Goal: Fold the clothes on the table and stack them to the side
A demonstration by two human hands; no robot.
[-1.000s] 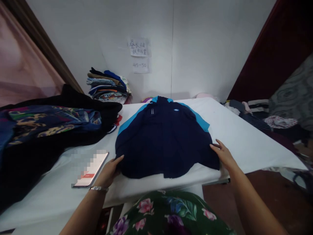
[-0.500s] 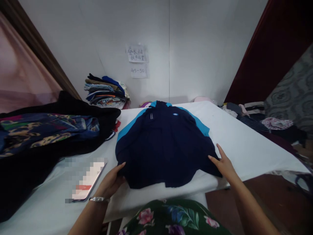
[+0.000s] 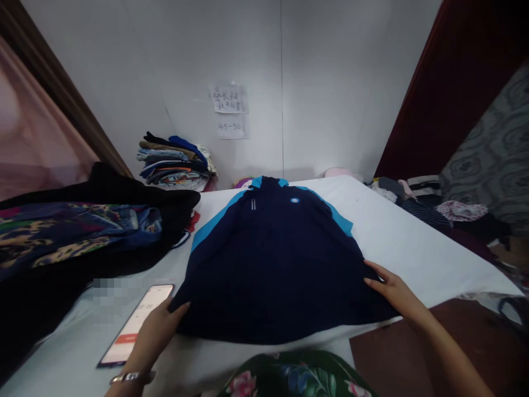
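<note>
A navy jacket with light blue shoulder and sleeve panels lies front up in the middle of the white-covered table, its collar toward the wall. It has a small round badge on one side of the chest and two pale stripes on the other. At the lower left corner, my left hand pinches the hem between thumb and fingers. My right hand grips the jacket's lower right edge. The hem is stretched wide between both hands. Parts of the sleeves cannot be made out.
A lit phone lies beside my left wrist. Dark garments are heaped at the left, with a folded clothes stack behind them. More clothes lie along the right side. Paper notes hang on the wall.
My hands have moved apart and toward me, pulling the hem wider and straighter. The left hand now covers part of the phone. The jacket front looks smoother.
</note>
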